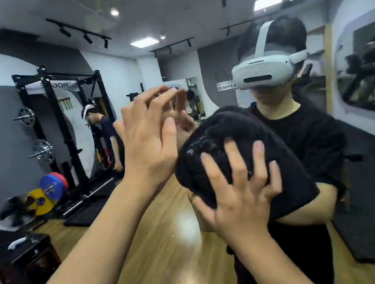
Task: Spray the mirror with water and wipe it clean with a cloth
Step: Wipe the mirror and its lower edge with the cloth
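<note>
Presently right hand [243, 194] lies flat, fingers spread and straight, pressing a black cloth [230, 149] against the mirror [163, 236]. Left hand [148, 138] is raised just beside the cloth, fingers loosely extended, fingertips at the glass, holding nothing. Mirror reflects the person in a white headset [264, 70], a squat rack [64, 118] and coloured weight plates [47, 191] on the wood floor.

Only two bits of writing can be read, both seen backwards in the mirror [3, 129]; at the middle left, the top bar of the black lifting rack [56, 87] shows the letters "ROG"; right of the middle, a small white sign [226, 87] on the grey wall says "A FITNESS".
</note>
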Motion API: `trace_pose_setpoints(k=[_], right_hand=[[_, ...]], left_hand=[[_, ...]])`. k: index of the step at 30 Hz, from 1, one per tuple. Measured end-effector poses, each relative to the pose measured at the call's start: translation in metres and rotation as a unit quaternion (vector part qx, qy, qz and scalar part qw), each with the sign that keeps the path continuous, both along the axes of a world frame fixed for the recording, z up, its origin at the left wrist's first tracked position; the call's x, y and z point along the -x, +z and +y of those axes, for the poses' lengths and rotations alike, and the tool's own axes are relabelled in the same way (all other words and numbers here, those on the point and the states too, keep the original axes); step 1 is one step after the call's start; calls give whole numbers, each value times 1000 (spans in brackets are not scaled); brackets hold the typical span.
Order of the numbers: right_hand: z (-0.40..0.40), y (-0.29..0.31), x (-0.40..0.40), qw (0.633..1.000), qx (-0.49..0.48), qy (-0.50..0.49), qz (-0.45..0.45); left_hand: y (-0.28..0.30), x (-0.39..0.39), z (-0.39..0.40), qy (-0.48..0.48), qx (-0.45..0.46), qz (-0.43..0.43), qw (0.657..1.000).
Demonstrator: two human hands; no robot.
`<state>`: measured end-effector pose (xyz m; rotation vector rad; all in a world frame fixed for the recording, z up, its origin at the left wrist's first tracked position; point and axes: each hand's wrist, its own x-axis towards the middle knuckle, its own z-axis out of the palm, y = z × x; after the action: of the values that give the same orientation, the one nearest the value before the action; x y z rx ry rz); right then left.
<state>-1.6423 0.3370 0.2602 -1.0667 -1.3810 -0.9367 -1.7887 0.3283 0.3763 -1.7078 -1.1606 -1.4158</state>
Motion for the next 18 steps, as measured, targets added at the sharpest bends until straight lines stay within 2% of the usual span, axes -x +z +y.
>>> trace_pose_setpoints(k=[6, 9, 11, 13, 18], right_hand=[[-2, -88, 34, 981, 34, -4, -192], [-1, -109, 14, 972, 30, 18, -234], [-3, -110, -6, 976, 37, 18, -214], [-7, -100, -25, 987, 39, 14, -155], [-12, -28, -30, 996, 29, 24, 81]], left_hand=[[-11, 45, 19, 67, 6, -45, 997], [-10, 79, 27, 61, 1, -77, 995], [-12, 99, 34, 82, 10, -69, 994], [-17, 110, 40, 114, 6, -40, 993], [-21, 109, 47, 139, -8, -39, 989]])
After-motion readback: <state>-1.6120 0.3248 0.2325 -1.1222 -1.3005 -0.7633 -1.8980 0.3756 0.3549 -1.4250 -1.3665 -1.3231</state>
